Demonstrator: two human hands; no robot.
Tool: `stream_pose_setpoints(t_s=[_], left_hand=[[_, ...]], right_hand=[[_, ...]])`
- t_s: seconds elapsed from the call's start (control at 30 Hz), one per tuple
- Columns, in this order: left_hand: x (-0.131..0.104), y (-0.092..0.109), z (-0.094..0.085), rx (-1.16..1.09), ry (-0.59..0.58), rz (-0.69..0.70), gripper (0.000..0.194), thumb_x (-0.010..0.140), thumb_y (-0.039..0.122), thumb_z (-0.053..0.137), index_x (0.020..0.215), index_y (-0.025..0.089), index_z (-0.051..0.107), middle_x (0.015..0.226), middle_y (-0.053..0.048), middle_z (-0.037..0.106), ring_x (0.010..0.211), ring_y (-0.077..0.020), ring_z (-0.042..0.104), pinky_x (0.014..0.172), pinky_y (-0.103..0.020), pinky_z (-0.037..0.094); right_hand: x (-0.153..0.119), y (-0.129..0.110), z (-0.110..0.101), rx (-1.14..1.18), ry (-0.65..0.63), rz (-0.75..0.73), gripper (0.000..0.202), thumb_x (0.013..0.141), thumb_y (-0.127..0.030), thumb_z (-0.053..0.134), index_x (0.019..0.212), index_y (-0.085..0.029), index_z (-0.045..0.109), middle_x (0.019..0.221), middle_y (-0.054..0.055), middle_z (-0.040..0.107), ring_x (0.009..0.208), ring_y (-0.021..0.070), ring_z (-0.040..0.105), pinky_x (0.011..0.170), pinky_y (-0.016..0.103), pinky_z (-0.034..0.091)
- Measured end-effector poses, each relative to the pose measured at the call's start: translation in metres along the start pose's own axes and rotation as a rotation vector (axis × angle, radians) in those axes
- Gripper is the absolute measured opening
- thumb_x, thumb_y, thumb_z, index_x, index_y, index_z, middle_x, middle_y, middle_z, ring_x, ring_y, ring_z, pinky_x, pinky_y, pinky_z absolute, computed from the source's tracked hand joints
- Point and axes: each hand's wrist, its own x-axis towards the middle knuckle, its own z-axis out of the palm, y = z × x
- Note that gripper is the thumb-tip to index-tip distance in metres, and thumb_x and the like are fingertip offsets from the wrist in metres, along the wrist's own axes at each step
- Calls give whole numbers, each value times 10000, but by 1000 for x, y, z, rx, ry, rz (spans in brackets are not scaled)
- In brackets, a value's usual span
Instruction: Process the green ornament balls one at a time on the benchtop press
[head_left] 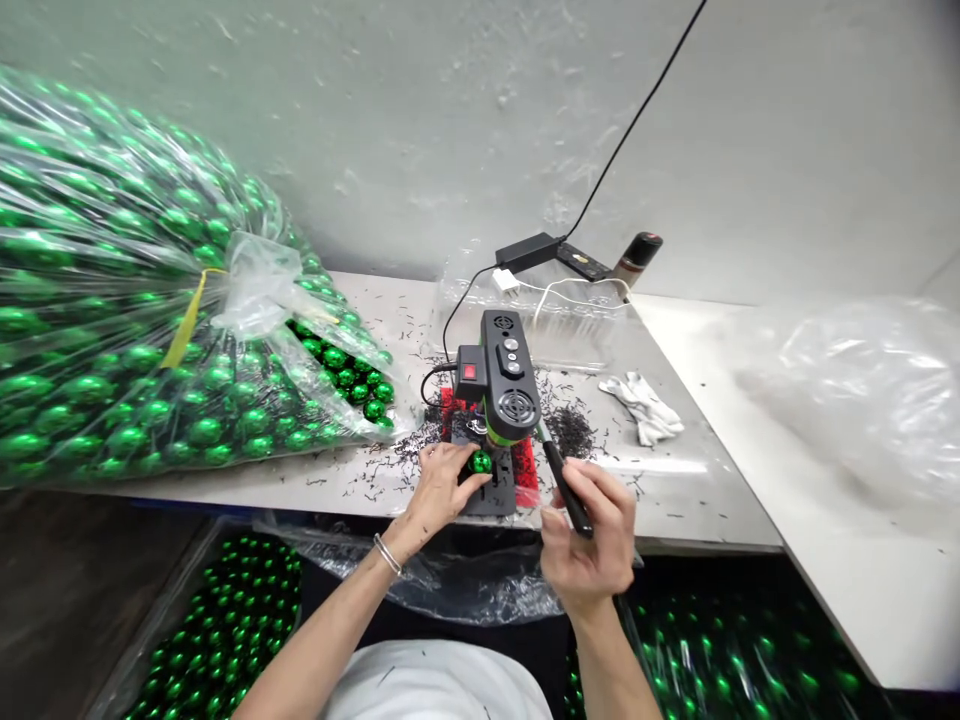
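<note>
A shiny green ball [481, 461] is pinched between the thumb and fingers of my left hand [442, 485], just below the head of a small black machine [507, 372]. The machine has a red switch on its side and round vents on top. My right hand [592, 525] grips a tool with a black handle [568, 490]. Its thin, light-coloured end points up beside the machine's head; its exact kind I cannot make out. Under the ball lies the machine's dark base plate [495, 497], with red material [526, 470] around it.
Small black shreds [571, 430] litter the table [675, 510]. At left bulges a large clear bag of green balls [112, 330], torn open in front. White gloves [645, 405] lie right; behind are a power adapter [529, 252], cables and a black-capped bottle [637, 258]. More balls [225, 600] are below.
</note>
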Motion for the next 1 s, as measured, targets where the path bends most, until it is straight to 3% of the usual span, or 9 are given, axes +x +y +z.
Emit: stream_pose_setpoints(t_s=[0.2,0.33,0.6,0.73,0.87,1.0], left_hand=[[1,0,-6,62,-61,53,328,915,372,666,1181,181,667,1067,-102,744,1053,-291,649,1082,-549,339],[2,-1,-9,48,-104,21,317,925,408,644,1164,202,676,1062,-83,748,1050,-279,653,1094,-541,323],[3,-6,-1,56,-23,9,342,932,441,632,1173,201,673,1110,-88,732,1089,-269,630,1081,-514,326],[4,-1,4,85,-10,54,322,927,402,646,1164,186,675,1135,-102,717,1108,-279,615,1095,-528,312],[4,-3,10,49,14,67,304,911,383,669,1157,204,685,1150,-94,708,1128,-278,601,1102,-525,314],[2,-12,18,-23,43,52,313,875,396,717,1140,228,706,1190,-83,696,1152,-268,591,1100,-502,331]], right_hand=[[18,3,4,35,-38,-84,322,912,-142,589,1228,-167,640,1040,89,716,984,200,687,823,352,599],[19,6,7,109,-57,-94,282,927,-129,559,1193,-171,643,942,62,730,930,190,702,769,347,597],[15,5,10,145,-37,-54,230,929,-147,559,1138,-160,654,906,67,727,899,196,710,643,318,590],[18,4,9,127,-34,-67,205,922,-139,563,1103,-167,656,875,54,720,870,193,702,679,337,584],[24,-1,6,148,-72,-9,107,935,-162,535,940,-171,642,795,38,676,813,179,678,689,331,550],[15,-2,10,166,-105,96,216,939,-131,491,738,-195,538,697,4,585,691,136,597,617,286,467]])
